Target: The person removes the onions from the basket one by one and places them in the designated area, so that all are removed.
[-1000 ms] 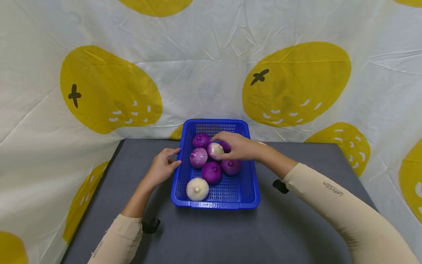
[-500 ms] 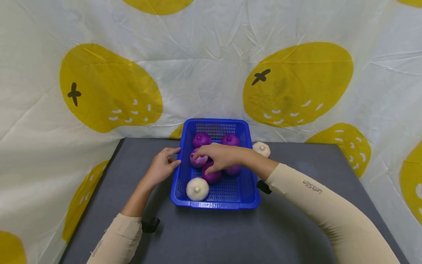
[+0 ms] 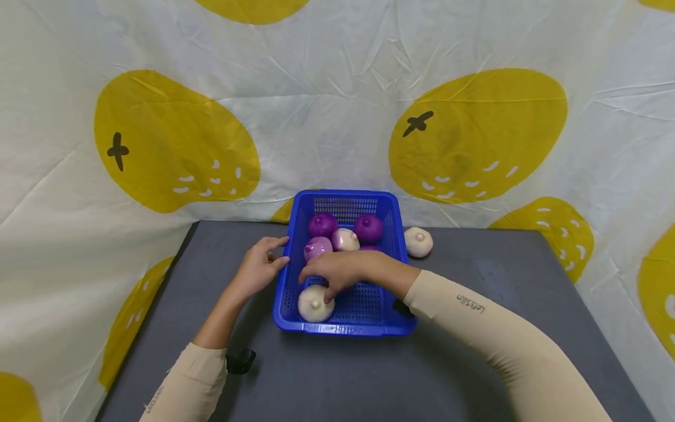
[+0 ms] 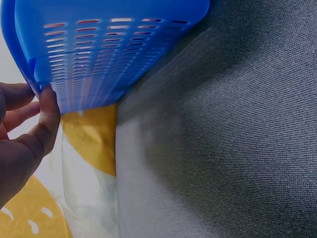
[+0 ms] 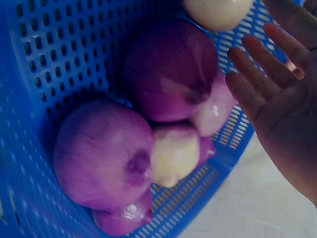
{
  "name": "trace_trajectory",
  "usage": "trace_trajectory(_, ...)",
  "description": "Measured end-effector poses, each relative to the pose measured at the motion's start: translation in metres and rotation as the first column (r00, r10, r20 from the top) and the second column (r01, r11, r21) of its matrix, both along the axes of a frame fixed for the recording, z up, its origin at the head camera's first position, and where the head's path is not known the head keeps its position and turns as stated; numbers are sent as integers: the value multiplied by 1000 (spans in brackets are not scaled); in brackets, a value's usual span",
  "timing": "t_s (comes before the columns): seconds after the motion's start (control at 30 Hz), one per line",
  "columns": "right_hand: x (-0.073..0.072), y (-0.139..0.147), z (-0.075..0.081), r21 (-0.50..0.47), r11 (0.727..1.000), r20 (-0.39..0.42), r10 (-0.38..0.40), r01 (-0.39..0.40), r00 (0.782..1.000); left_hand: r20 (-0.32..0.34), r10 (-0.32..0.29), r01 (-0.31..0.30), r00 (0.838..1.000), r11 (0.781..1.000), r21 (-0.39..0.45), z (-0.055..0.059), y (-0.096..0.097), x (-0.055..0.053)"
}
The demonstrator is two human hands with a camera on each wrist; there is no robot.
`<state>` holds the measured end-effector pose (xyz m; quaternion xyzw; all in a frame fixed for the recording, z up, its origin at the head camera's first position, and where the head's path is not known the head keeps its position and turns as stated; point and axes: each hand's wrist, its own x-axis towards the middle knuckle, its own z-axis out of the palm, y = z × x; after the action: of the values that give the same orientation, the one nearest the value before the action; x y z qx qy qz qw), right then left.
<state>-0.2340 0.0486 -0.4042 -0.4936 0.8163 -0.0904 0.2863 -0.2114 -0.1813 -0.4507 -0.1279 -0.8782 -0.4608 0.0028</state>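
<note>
Near-left corner of a blue basket [image 3: 345, 329]: a white onion [image 3: 314, 305] sits on the mesh floor, directly below the spread fingers of a person's right hand [image 3: 340, 269], which reaches across from the right. From those fingers the onion lies downward and slightly toward the wearer, with the thumb over its right shoulder and the index finger past its upper left. Whether the thumb touches the skin is not clear from the head view; the right-wrist view shows the fingers well apart and holding nothing. Round, with no long axis to speak of, the onion stands with its stubby tip facing up, so the line between thumb and index finger appears to be the one that matters for any grasp. The left hand [image 3: 258, 266], farther from it, pinches the basket's left rim between thumb and finger, outside the mesh. Behind the right hand sit a pale purple onion [image 3: 318, 248] and a white-and-purple onion [image 3: 345, 239]; beyond the right rim, a second white onion [image 3: 419, 242] rests on the grey table [image 3: 464, 351].
</note>
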Motion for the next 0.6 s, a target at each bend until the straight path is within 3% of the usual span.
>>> trace_trajectory(0.33,9,-7,-19,85,996,-102,34,-26,994,4,-1,1,1000,1000,-16,2,0,-1)
trace_trajectory(0.6,14,-12,-29,141,989,-201,70,-42,977,7,8,-8,1000,1000,1,1,2,1)
